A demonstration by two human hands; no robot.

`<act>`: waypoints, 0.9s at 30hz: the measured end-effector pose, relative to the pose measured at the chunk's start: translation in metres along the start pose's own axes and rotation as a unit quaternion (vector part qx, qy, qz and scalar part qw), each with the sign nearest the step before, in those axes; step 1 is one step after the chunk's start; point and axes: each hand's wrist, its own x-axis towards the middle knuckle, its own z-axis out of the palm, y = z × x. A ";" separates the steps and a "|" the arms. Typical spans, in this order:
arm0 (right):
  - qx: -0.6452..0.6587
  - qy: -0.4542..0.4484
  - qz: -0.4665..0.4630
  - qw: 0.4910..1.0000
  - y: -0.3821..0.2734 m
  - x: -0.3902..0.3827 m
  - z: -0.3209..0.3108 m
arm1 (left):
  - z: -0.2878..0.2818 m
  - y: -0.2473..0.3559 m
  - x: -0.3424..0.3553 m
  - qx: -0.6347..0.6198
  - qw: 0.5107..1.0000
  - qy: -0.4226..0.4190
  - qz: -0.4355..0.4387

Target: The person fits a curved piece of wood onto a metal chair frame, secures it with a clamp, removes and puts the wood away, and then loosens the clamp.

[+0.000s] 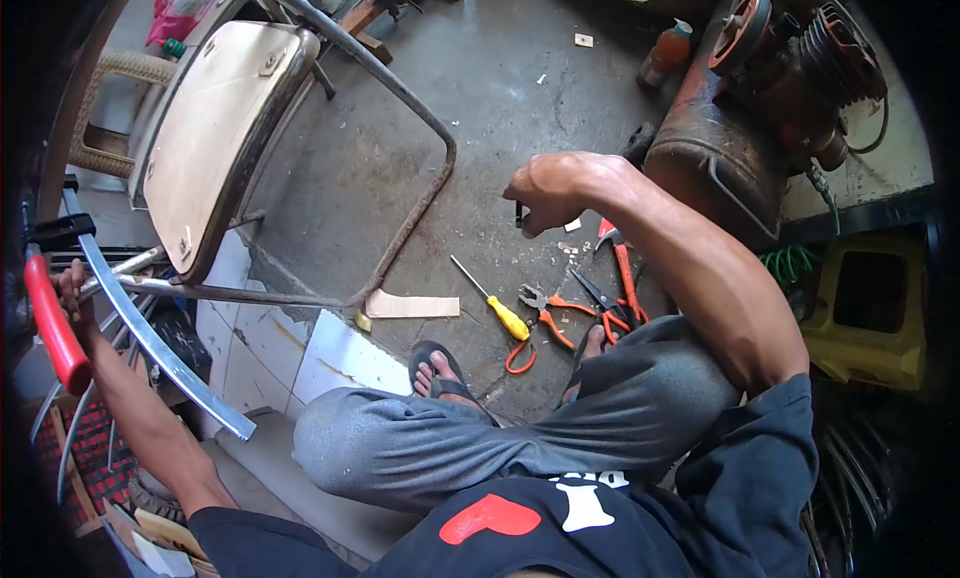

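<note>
Metal flat-barred, red-handled clamp [137, 318] beside left fingers [74, 282]

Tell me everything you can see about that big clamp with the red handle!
The clamp is at the far left. It has a long, narrow, shiny silver bar that looks like metal, a black block near its upper end, and a smooth, rounded red handle hanging beside the bar. The bar slants from upper left to a bare lower-right end. The left hand is right by the handle, but whether it grips it, or what the jaws touch, I can't tell.
</note>
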 end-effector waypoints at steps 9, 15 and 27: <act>-0.018 -0.027 0.031 0.999 0.001 -0.002 0.006 | 0.001 0.005 -0.019 0.034 0.999 0.017 -0.008; -0.039 0.035 0.000 0.999 0.002 -0.003 0.015 | 0.012 0.004 -0.027 0.052 0.998 0.026 -0.008; -0.016 0.445 0.012 0.895 -0.080 0.040 0.301 | 0.020 0.006 -0.051 0.112 0.990 0.090 -0.012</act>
